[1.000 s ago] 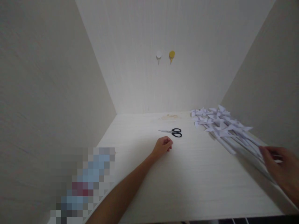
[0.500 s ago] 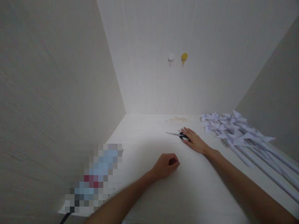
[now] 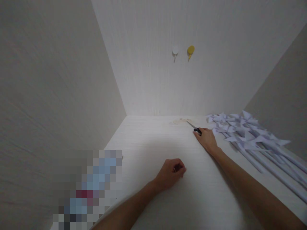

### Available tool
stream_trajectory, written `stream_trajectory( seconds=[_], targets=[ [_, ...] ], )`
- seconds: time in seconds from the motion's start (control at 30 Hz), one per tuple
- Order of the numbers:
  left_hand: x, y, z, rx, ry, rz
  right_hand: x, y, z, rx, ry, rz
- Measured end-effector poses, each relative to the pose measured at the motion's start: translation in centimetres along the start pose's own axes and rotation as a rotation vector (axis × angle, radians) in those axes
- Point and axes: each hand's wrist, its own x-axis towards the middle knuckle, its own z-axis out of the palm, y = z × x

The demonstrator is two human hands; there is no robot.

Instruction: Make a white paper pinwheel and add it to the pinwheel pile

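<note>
My right hand (image 3: 206, 139) grips the scissors (image 3: 194, 127) by their black handles, light, rigid and sharp-bladed, while my left hand (image 3: 170, 174) rests fisted, apparently empty, on the counter (image 3: 148, 140).

A pale, wood-grained counter (image 3: 153, 140) fills the lower middle of the frame, boxed in on three sides by off-white panels. The back wall (image 3: 192, 86) takes the upper centre and shows a fine vertical grain; the left wall (image 3: 48, 80) spreads across the whole left half, and the right wall (image 3: 285, 92) cuts in at the right edge. Two small hooks sit side by side high on the back wall, a white hook (image 3: 175, 51) and a yellow hook (image 3: 191, 50) (both just apart). The light is soft and even, brightest where counter meets back wall.
</note>
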Motion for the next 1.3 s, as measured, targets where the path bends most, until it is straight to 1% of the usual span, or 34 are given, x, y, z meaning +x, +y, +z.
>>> stream_trajectory(
  seconds=[0.13,0.27,0.33,0.43,0.6,0.7,0.8,0.87,0.9,0.97,1.03,1.07,1.1,1.13,1.17,1.2,1.23,1.27,1.3],
  targets=[
    [-0.1,0.3,0.0,-0.012,-0.017,-0.018,1.5,-0.4,0.3,-0.067,0.019,0.184],
    [-0.1,0.3,0.0,-0.001,0.004,-0.028,2.8,-0.1,1.5,-0.014,0.099,0.344],
    [-0.1,0.2,0.0,0.002,0.005,-0.025,3.3,0.2,2.1,0.035,0.154,0.394],
    [-0.2,0.1,0.0,-0.004,-0.004,-0.022,3.8,0.8,2.7,0.091,0.205,0.411],
    [-0.2,0.2,-0.1,-0.014,-0.007,-0.031,4.2,1.1,2.8,0.122,0.17,0.429],
    [-0.1,0.1,0.0,0.006,-0.002,-0.025,4.2,1.1,2.6,0.179,0.163,0.443],
    [-0.1,-0.1,0.0,0.014,0.001,-0.007,4.0,0.9,2.4,0.27,0.238,0.426],
    [-0.1,-0.1,0.1,0.019,0.001,0.006,3.4,0.3,2.2,0.309,0.303,0.338],
    [-0.1,-0.1,0.1,0.024,0.002,0.01,2.9,-0.2,1.9,0.328,0.314,0.263],
    [-0.2,0.1,0.1,0.038,-0.003,0.028,1.1,-1.6,1.2,0.408,0.314,-0.014],
    [-0.3,0.3,0.0,0.053,-0.026,0.061,-1.8,-3.4,0.1,0.517,0.277,-0.292],
    [-0.4,0.4,0.1,0.06,-0.043,0.077,-3.6,-4.4,-0.7,0.583,0.25,-0.403],
    [-0.4,0.4,0.1,0.069,-0.059,0.092,-5.6,-5.3,-1.5,0.648,0.223,-0.476],
    [-0.4,0.3,0.1,0.083,-0.074,0.104,-7.5,-6.1,-2.3,0.692,0.215,-0.506],
    [-0.3,0.2,0.1,0.1,-0.088,0.113,-9.4,-6.9,-3.2,0.703,0.218,-0.536],
    [-0.3,0.0,0.1,0.129,-0.102,0.125,-11.1,-7.5,-3.9,0.689,0.205,-0.623],
    [-0.2,-0.2,0.0,0.171,-0.122,0.14,-12.5,-8.0,-4.6,0.663,0.211,-0.762],
    [-0.2,-0.4,0.0,0.233,-0.147,0.16,-13.6,-8.5,-5.1,0.621,0.191,-0.914],
    [-0.1,-0.6,0.0,0.321,-0.168,0.197,-14.3,-8.8,-5.5,0.584,0.19,-1.023]
  ],
)
